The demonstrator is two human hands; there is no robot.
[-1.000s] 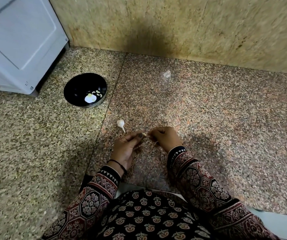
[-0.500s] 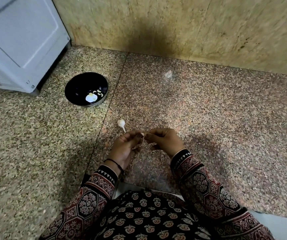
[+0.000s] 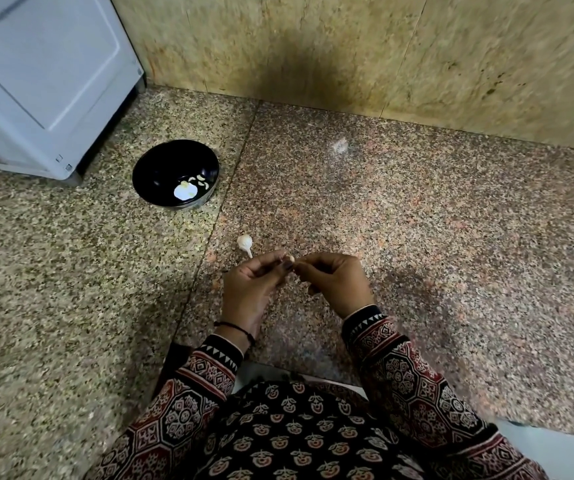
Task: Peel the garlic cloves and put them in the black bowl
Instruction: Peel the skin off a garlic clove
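Garlic clove (image 3: pixel 290 259) sits pinched between your left hand (image 3: pixel 251 289) and right hand (image 3: pixel 334 282), well apart from the black bowl (image 3: pixel 161 168), so grip it firmly with the left and strip the skin in small pulls with the right.

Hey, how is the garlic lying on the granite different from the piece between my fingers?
The garlic on the granite lies loose, untouched; the clove is pinched between left hand and right hand. The garlic on the granite is larger, with a stalk sticking out; the clove shows only as a small pale tip. Both are off-white, outside the black bowl.
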